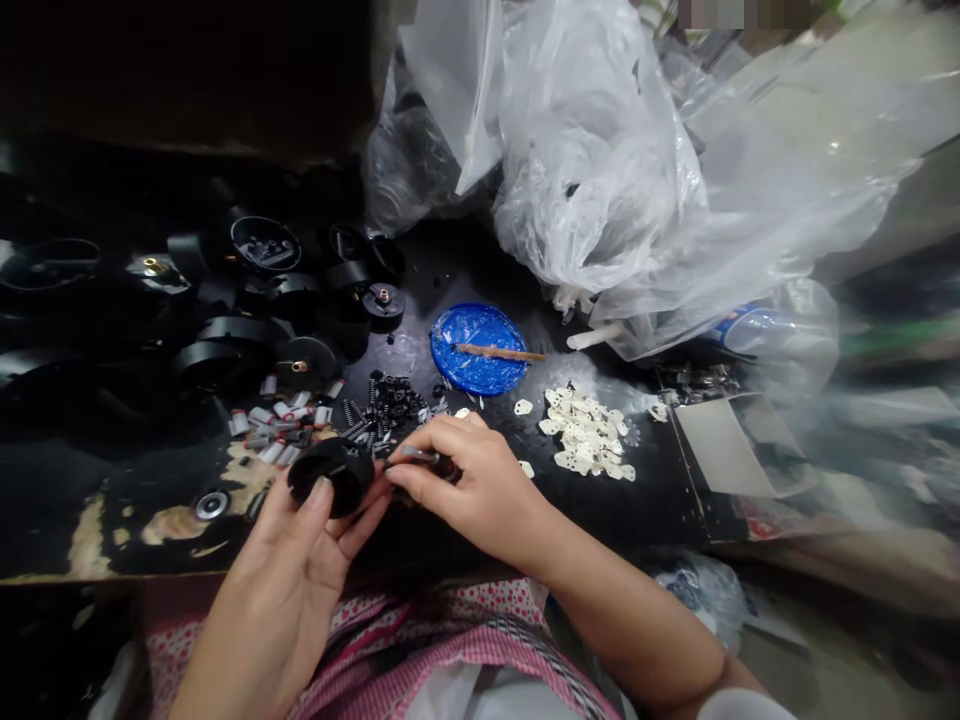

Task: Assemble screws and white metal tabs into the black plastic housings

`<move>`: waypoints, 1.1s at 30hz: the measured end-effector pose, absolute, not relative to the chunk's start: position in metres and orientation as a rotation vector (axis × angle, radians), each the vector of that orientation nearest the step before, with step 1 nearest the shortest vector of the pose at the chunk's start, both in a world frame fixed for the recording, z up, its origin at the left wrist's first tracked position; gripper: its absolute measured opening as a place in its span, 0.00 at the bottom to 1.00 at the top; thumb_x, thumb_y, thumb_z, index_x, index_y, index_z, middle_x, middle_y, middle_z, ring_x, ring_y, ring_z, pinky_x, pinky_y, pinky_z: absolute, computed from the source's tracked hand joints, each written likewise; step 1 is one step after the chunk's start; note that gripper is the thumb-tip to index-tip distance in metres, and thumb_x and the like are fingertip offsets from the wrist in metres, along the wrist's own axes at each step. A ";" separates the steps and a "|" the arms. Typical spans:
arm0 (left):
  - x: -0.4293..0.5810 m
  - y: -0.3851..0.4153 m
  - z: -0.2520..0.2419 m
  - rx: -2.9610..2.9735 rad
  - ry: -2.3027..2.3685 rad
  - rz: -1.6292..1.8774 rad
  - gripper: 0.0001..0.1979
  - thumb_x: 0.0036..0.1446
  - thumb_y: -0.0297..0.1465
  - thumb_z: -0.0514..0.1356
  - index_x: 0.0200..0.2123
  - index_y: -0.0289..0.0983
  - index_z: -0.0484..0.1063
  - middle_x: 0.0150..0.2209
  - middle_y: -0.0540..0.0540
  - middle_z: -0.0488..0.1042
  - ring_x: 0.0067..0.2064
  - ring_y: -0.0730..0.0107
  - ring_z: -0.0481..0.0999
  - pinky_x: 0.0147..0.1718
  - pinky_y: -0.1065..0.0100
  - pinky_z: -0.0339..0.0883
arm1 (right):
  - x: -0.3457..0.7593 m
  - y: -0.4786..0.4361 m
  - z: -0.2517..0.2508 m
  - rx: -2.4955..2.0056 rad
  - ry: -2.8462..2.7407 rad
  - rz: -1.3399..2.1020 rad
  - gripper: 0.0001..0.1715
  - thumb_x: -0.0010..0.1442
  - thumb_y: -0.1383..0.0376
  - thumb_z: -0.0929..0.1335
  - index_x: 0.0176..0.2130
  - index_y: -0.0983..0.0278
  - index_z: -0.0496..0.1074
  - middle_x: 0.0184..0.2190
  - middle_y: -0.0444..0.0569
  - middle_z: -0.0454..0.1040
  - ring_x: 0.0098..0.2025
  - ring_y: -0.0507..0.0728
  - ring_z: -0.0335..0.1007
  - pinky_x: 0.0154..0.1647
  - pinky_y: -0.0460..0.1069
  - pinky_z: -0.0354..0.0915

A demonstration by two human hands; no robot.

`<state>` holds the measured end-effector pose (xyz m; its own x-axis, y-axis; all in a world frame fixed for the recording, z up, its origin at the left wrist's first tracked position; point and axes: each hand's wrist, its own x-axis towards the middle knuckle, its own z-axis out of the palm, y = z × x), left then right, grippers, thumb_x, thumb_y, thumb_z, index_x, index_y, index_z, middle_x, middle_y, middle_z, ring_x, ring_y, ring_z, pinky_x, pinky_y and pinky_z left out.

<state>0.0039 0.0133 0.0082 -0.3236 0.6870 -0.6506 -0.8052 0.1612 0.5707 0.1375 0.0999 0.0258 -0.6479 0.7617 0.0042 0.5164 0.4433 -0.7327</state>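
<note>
My left hand [289, 560] is wrapped round a black round plastic housing [330, 478], its hollow side partly showing, just above the table edge. Beside it, my right hand [480, 490] pinches a small metal tool [420, 457]; most of the tool is hidden, so its kind is unclear. The right fingertips meet the left fingers at the housing's right side. Just behind the hands lie black springs and small black parts [386, 405]. White-and-grey cylinders with red rings [281, 425] are heaped to the left, and flat cream-coloured plates [585, 430] to the right.
A blue lid [480, 320] smeared with a clear paste holds a brown stick [499, 352]. Several black housings [232, 350] crowd the left side. Crumpled clear plastic bags [600, 190] fill the back right. A cardboard box [739, 445] stands at right, a metal ring [212, 504] at left.
</note>
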 end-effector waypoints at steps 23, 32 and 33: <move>0.011 0.010 0.010 -0.155 1.094 1.540 0.16 0.51 0.32 0.67 0.46 0.43 0.76 0.47 0.47 0.80 0.45 0.59 0.79 0.45 0.60 0.74 | 0.138 0.079 0.019 -0.960 -2.122 0.792 0.06 0.59 0.65 0.70 0.37 0.66 0.73 0.33 0.46 0.77 0.36 0.52 0.71 0.43 0.51 0.58; 0.009 0.007 0.018 -0.160 1.252 1.290 0.22 0.34 0.30 0.73 0.36 0.52 0.77 0.44 0.57 0.80 0.58 0.50 0.70 0.47 0.60 0.74 | 0.137 0.085 0.042 -0.781 -2.137 0.854 0.04 0.61 0.66 0.69 0.39 0.63 0.73 0.34 0.45 0.79 0.36 0.51 0.73 0.42 0.51 0.61; 0.009 0.007 0.018 -0.153 1.265 1.286 0.23 0.32 0.28 0.73 0.36 0.52 0.77 0.44 0.57 0.80 0.58 0.49 0.69 0.47 0.60 0.74 | 0.137 0.086 0.042 -0.783 -2.149 0.842 0.04 0.61 0.67 0.69 0.39 0.64 0.73 0.34 0.45 0.79 0.36 0.51 0.73 0.42 0.51 0.60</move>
<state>0.0092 0.0073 0.0185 -0.2289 0.6169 -0.7530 -0.7630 0.3666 0.5324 0.1373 0.0855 0.0422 -0.5803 0.7228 0.3753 0.2753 0.6077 -0.7449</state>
